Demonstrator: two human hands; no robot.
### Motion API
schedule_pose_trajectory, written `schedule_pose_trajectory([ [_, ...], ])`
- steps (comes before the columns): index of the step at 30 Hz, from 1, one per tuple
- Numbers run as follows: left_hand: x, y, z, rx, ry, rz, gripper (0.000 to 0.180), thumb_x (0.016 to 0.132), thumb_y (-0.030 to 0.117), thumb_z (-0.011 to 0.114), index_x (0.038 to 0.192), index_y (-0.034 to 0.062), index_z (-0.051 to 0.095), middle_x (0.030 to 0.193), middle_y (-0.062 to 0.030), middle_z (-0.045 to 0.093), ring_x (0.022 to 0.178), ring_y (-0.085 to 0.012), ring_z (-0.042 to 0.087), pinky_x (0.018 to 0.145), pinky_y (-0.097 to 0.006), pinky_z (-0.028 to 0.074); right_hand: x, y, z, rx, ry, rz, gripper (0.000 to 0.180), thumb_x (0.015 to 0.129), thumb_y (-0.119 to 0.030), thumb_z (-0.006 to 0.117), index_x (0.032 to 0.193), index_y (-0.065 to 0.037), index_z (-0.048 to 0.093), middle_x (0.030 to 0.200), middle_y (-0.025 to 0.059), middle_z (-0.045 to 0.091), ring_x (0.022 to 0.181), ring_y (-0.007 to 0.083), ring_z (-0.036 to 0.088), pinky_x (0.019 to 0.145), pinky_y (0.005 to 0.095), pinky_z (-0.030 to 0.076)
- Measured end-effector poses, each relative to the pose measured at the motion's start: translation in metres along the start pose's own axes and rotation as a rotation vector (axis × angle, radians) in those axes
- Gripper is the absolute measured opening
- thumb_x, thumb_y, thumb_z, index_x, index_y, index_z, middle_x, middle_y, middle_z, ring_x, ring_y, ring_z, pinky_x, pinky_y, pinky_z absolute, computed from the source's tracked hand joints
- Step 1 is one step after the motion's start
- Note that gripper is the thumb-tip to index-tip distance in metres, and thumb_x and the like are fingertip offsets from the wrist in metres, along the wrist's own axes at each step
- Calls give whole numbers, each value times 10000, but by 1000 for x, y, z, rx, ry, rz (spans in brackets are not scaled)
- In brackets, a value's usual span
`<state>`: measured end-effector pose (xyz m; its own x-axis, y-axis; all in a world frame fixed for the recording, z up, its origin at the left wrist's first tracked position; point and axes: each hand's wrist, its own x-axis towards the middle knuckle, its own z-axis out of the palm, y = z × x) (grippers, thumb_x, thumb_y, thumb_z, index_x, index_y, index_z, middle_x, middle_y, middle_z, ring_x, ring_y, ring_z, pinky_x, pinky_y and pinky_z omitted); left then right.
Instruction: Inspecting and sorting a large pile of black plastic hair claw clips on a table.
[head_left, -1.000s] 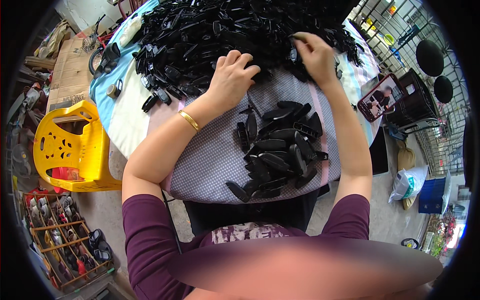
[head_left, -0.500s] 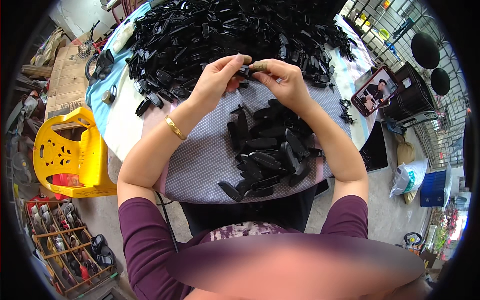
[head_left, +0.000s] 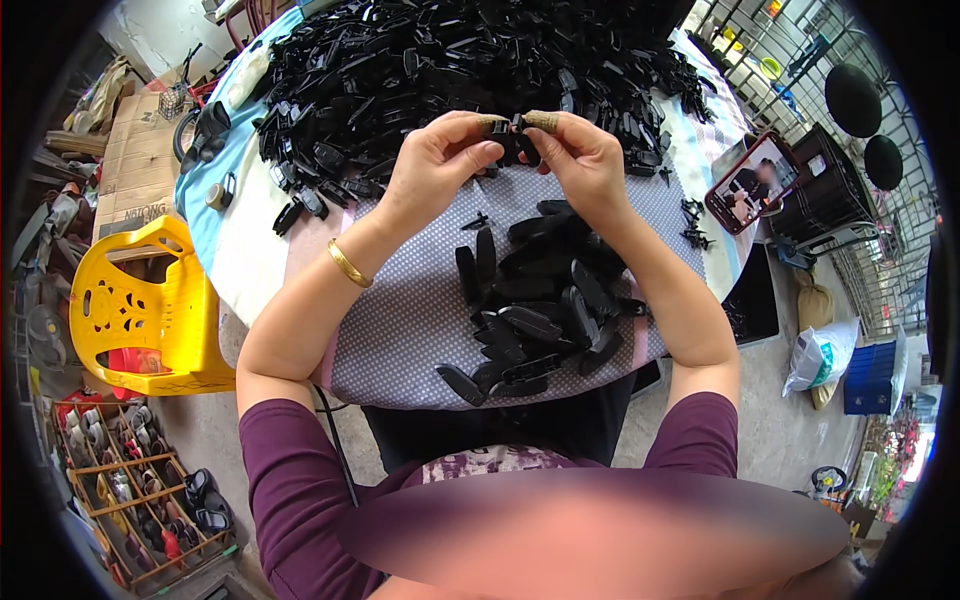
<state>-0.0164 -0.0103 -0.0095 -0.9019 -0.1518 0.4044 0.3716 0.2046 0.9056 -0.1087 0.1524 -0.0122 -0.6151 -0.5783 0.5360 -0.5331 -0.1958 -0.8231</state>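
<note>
Above the table, in front of a big heap of black plastic parts (head_left: 450, 60), my two hands meet fingertip to fingertip. My left hand (head_left: 435, 165) pinches a small black plastic piece (head_left: 501, 128) at its forefinger, thumb lying lower. A second small black piece (head_left: 518, 122) is gripped between thumb and forefinger of my right hand (head_left: 585, 165). The pieces are very close; whether they touch I cannot tell. Tan wrapping covers both forefinger tips. Between my forearms lies a smaller pile of long, rounded black parts (head_left: 530, 320), with a tiny cross-shaped black piece (head_left: 476, 221) beside it.
The cloth-covered table (head_left: 385, 330) also bears a cluster of tiny black pieces (head_left: 692, 222) and a phone (head_left: 752, 183) propped at the right. A yellow plastic chair (head_left: 170, 310) stands left, above a shoe rack (head_left: 135, 480). White sack (head_left: 820, 355) and blue crate (head_left: 868, 378) sit right.
My hands have moved slightly apart, the right one a little to the right. My left thumb has come down from the forefinger tip, and black pieces now show at both fingertips.
</note>
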Motion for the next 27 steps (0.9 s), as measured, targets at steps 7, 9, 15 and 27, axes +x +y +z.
schedule_pose_trajectory([
  [7, -2, -1, -1, 17, 24, -60, 292, 861, 25, 584, 1152, 8, 589, 904, -23, 636, 782, -77, 576, 751, -209, 491, 1, -7, 3, -156, -14, -115, 132, 843, -29, 605, 943, 47, 645, 839, 55, 618, 642, 68, 566, 544, 185, 451],
  [9, -1, -3, -1, 11, 32, -90, 303, 866, 37, 582, 1166, -2, 577, 959, -42, 641, 807, -84, 593, 764, -218, 500, 2, -6, 2, -270, -19, -200, 135, 824, -16, 615, 937, 52, 642, 819, 73, 618, 637, 90, 576, 543, 197, 454],
  [15, -3, -7, 13, -378, 131, -192, 286, 848, 67, 620, 1115, -33, 596, 969, -82, 656, 833, -107, 613, 764, -230, 512, -4, -7, 10, -581, 24, -391, 187, 801, -105, 669, 905, 43, 622, 817, 110, 618, 673, 154, 608, 574, 232, 485],
  [27, 0, 6, -5, -263, -69, -92, 224, 842, 39, 606, 1060, 5, 647, 993, -78, 659, 906, -128, 609, 846, -244, 473, -6, -13, 6, -347, -267, 80, 201, 790, -166, 698, 841, 17, 632, 592, 23, 504, 563, 55, 425, 517, 235, 381],
])
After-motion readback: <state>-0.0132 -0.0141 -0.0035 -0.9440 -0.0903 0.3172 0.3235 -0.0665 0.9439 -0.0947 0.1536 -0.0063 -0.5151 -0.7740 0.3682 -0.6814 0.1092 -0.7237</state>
